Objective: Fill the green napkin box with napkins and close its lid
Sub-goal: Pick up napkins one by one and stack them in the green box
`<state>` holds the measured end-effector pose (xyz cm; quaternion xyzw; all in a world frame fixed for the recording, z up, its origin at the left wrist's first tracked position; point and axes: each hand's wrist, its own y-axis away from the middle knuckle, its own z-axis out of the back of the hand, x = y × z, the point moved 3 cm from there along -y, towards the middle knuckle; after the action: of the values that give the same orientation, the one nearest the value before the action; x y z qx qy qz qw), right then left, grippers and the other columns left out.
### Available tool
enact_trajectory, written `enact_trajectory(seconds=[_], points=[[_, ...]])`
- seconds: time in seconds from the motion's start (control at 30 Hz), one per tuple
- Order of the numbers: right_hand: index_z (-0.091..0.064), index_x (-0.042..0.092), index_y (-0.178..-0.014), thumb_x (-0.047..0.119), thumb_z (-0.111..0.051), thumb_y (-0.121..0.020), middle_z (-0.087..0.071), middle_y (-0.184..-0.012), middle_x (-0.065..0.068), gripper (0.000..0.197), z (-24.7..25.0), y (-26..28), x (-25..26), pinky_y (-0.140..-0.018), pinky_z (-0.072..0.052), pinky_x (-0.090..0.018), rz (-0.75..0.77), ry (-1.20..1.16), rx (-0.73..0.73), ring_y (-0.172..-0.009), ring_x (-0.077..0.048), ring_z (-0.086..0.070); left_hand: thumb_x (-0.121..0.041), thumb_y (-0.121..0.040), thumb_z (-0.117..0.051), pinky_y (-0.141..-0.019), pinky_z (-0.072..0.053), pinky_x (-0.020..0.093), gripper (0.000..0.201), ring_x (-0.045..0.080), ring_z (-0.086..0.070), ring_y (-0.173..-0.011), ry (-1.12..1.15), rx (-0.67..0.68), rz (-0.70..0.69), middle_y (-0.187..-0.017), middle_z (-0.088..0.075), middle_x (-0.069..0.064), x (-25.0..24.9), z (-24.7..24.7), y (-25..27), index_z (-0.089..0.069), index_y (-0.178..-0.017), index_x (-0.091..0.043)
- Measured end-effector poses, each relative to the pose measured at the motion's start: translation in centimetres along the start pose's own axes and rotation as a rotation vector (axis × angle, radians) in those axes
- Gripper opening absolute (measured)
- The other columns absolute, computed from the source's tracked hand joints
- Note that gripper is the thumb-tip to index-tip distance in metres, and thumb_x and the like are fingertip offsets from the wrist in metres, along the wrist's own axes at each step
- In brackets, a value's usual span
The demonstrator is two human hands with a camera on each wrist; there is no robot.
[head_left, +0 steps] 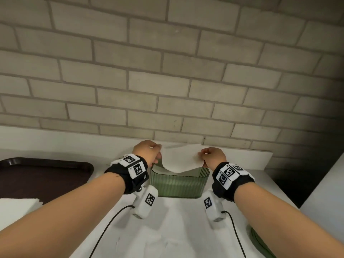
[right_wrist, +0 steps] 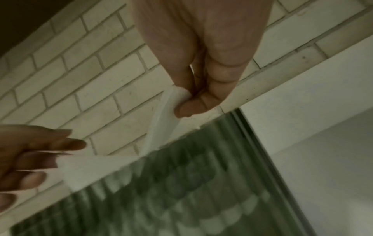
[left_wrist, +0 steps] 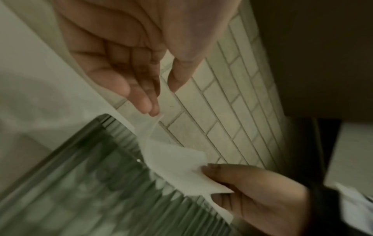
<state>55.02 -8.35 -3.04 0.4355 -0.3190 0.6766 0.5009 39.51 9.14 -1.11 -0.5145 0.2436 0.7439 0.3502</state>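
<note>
Tray: lying well left of the box, dark; spare napkins sitting in front of it; left hand: pinching the napkin's left edge, above the box's left end; napkin: hanging spread directly over the open box, long axis running left-right along the box's own, middle sagging into the opening, so lowering straight down looks like the coming move; right hand: pinching the right edge, equally near; lid: apparently lying off, front-right of the box.
</note>
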Motion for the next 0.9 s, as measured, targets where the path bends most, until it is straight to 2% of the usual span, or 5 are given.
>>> enact_trajectory(seconds=[0.1,0.2,0.4,0.6,0.9], points=[[-0.066,0.002,-0.109,0.015,-0.062,-0.089,-0.061,-0.083,-0.005,0.025,-0.6,-1.1,-0.7,-0.081,-0.056,-0.034,0.002,0.209,0.098,-0.078,-0.024,-0.06,-0.031,-0.092,-0.053,-0.056,-0.044,0.018,0.01,0.008,-0.058,-0.055,-0.176,0.002,-0.094,-0.073,-0.069,-0.004,0.4,0.3,0.9,-0.054,-0.086,-0.023],[-0.064,0.002,-0.11,0.013,-0.061,-0.09,-0.058,-0.073,-0.003,0.024,-0.8,-1.0,-0.2,-0.059,-0.054,-0.022,0.007,0.282,0.165,-0.065,-0.019,-0.057,-0.029,-0.089,-0.057,-0.069,-0.049,0.024,0.01,0.008,-0.055,-0.058,-0.378,0.123,-0.129,-0.071,-0.069,-0.006,1.7,1.2,2.7,-0.054,-0.079,-0.025],[-0.065,0.005,-0.116,0.022,-0.06,-0.091,-0.065,-0.105,-0.01,0.031,-1.3,-0.9,0.2,-0.091,-0.049,-0.031,0.094,0.549,0.186,-0.096,-0.026,-0.062,-0.05,-0.077,-0.066,-0.088,-0.048,0.026,0.033,0.006,-0.057,-0.077,-0.894,0.551,0.067,-0.098,-0.063,-0.01,7.1,2.8,8.1,-0.059,-0.1,-0.028],[-0.062,0.004,-0.116,0.029,-0.063,-0.088,-0.06,-0.123,-0.012,0.038,-1.9,0.0,1.7,-0.093,-0.046,-0.029,0.155,0.918,0.185,-0.114,-0.027,-0.056,-0.056,-0.066,-0.073,-0.093,-0.044,0.022,0.062,0.006,-0.049,-0.099,-0.988,0.621,0.059,-0.114,-0.051,-0.015,9.4,3.5,10.7,-0.051,-0.119,-0.03],[-0.056,0.006,-0.12,0.019,-0.058,-0.088,-0.056,-0.121,-0.009,0.035,-6.0,0.3,1.9,-0.083,-0.045,-0.028,0.329,1.266,0.354,-0.104,-0.026,-0.056,-0.04,-0.068,-0.077,-0.078,-0.044,0.022,0.034,-0.001,-0.046,-0.072,-1.02,0.611,0.022,-0.076,-0.048,-0.019,9.6,2.5,11.1,-0.045,-0.079,-0.035]])
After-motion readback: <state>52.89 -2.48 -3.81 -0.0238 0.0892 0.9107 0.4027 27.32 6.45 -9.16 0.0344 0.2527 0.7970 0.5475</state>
